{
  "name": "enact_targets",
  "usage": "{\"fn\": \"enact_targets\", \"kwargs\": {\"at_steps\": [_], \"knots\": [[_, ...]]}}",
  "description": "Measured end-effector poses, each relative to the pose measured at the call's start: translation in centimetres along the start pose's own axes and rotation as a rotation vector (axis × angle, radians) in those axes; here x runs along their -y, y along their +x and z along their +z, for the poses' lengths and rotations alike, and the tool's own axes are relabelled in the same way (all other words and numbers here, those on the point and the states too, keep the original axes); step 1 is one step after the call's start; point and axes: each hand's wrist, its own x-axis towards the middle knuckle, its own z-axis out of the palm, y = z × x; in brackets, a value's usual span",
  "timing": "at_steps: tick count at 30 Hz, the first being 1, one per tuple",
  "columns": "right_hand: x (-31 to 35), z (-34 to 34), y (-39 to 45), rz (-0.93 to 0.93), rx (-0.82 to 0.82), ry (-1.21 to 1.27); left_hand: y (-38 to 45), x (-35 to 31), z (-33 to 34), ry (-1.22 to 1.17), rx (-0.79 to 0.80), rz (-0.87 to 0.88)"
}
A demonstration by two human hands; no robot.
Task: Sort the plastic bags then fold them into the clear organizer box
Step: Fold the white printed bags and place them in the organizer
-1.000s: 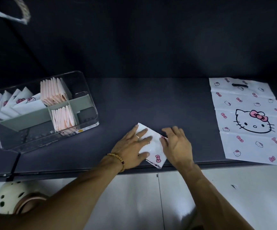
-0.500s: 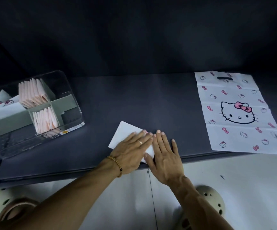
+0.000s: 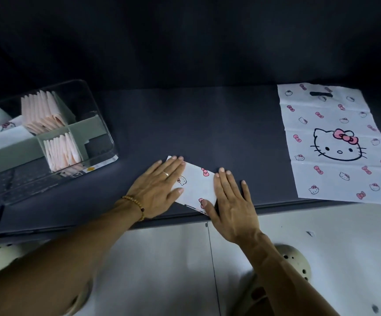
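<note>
Step in hand: folding one white printed bag; judging by its small, many-layered shape, the fold is nearly done and is being pressed flat.
Folded bag (image 3: 196, 187): lies on the dark bench (image 3: 207, 124) at its near edge, between the two hands, with one corner reaching the bench edge.
Left hand (image 3: 160, 190): flat, fingers straight, resting on the bag's left part; it grasps nothing.
Right hand (image 3: 233, 201): flat too, fingers straight, its thumb on the bag's near right corner, the other fingers on the bench just beside the bag.
Clear organizer box (image 3: 103, 124): at the left of the bench, well apart from the hands; its compartments hold upright folded pink bags (image 3: 46, 115) and, at the far left, white printed ones (image 3: 0, 128).
Unfolded bag (image 3: 335, 144): spread flat at the right of the bench, not yet folded.
Next move, as I judge it: finish the crease, pinch the packet so it stays shut, carry it left and stand it with the white printed ones. The slippery film may spring open if held loosely.
</note>
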Motion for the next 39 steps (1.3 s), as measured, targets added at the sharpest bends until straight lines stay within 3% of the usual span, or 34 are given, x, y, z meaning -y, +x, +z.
{"fn": "enact_targets", "kwargs": {"at_steps": [7, 12, 14, 18, 21, 26, 30, 32, 39], "knots": [[1.1, -0.8, -1.4, -0.025, -0.046, 0.071, -0.3, 4.1, -1.5, -0.052, 0.103, 0.043], [3.8, -1.5, -3.8, -0.307, -0.164, 0.002, -1.2, 3.2, -4.2, 0.124, -0.046, 0.083], [5.0, -2.0, -3.3, -0.344, -0.146, 0.008, -3.0, 1.9, -4.0, 0.190, -0.055, 0.085], [6.1, -2.8, -1.7, -0.360, 0.028, 0.015, -7.2, 0.8, -2.6, 0.051, 0.020, -0.067], [6.0, -3.1, -1.2, -0.381, 0.059, -0.001, -9.1, -0.5, -2.3, 0.020, 0.096, -0.097], [5.8, -3.6, -0.6, -0.416, 0.014, 0.012, -9.7, -2.6, -2.2, -0.094, -0.136, -0.130], [6.2, -4.3, 0.7, -0.059, 0.032, 0.456, -8.6, -1.9, -2.9, -0.600, -0.202, -0.439], [6.4, -4.4, 2.1, 0.120, 0.080, 0.621, -7.4, -1.4, -3.4, -0.720, -0.199, -0.580], [7.5, -3.6, 5.3, 0.354, 0.069, 0.573, -3.9, -1.6, -2.6, -0.550, -0.161, -0.896]]}}
